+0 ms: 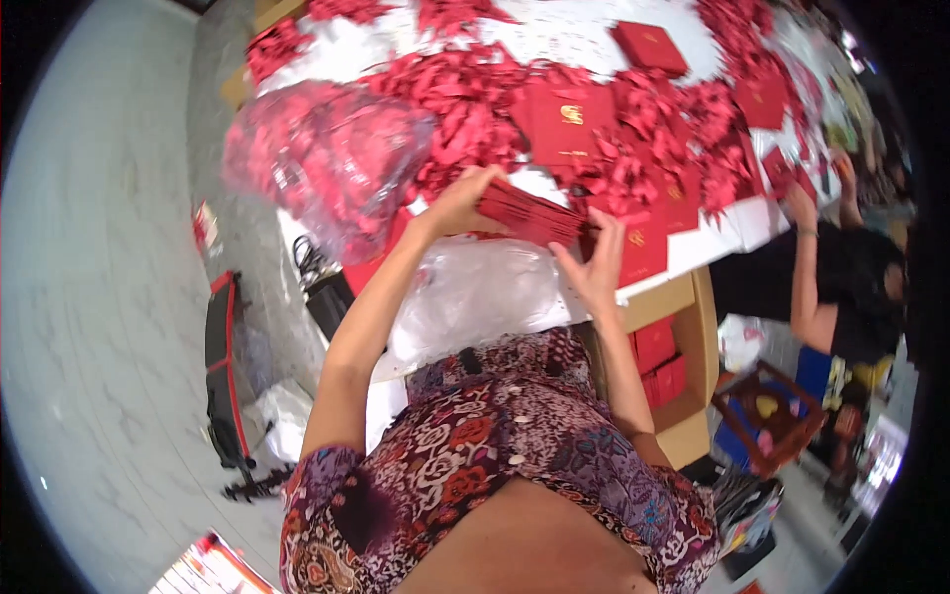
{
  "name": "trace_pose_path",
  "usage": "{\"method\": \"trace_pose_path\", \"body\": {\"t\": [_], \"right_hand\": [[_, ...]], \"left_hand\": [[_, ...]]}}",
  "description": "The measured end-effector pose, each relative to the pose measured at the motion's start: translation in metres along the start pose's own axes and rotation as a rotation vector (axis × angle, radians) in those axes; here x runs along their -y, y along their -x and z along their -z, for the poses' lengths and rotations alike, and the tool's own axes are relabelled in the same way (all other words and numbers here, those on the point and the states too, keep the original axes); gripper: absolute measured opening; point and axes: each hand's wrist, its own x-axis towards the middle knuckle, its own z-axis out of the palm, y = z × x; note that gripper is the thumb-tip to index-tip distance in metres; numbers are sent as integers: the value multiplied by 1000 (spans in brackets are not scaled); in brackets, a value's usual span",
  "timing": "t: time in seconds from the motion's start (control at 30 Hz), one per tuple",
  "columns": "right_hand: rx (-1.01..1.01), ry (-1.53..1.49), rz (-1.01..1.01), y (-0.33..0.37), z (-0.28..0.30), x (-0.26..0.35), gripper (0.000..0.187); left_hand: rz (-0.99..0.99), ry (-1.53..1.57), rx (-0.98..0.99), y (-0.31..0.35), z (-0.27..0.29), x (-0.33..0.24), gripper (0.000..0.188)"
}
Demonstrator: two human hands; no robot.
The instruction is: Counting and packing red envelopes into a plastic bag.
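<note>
a: the white table (584,30) sprawls right across the view, and look at that load on it!
b: red ribbon heap (450,104) all over the middle, in loose tangles. over on the left there's the bulging clear plastic bag (322,153), packed with more red stuff, likely to keep it from spilling.
a: down by the right hip, the cardboard box (688,438) stands open, red boxes (655,346) inside. handy spot, that, probably for an easy reach.
b: at the near edge, crumpled clear plastic sheeting (480,297), and past the hands a flat red gold-stamped bag (549,134), as it seems, face up among the ribbons.
a: now the main thing: the stack of dark red flat pieces (529,213), up in front of the body, above the sheeting!
b: the left hand (463,203) is clasping its left end, presumably so the layers stay together.
a: and the right hand (594,267)?
b: thumb and fingers spread around the right end, perhaps to steady or square it. whether they're pressing, i can't tell.
</note>
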Motion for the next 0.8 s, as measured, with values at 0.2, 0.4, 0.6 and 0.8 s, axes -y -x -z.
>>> {"method": "trace_pose_path", "body": {"t": [0.2,0.4,0.6,0.8], "right_hand": [[243,333,390,-45,2,18,65],[436,358,275,-69,-20,22,44],[488,306,264,-71,-19,16,37],[431,139,-35,-76,1,26,50]], "left_hand": [[93,9,2,-3,1,-10,60],[58,6,-54,-6,2,5,55],[185,-95,-24,-3,-1,-5,63],[64,-204,-628,18,-11,-41,75]]}}
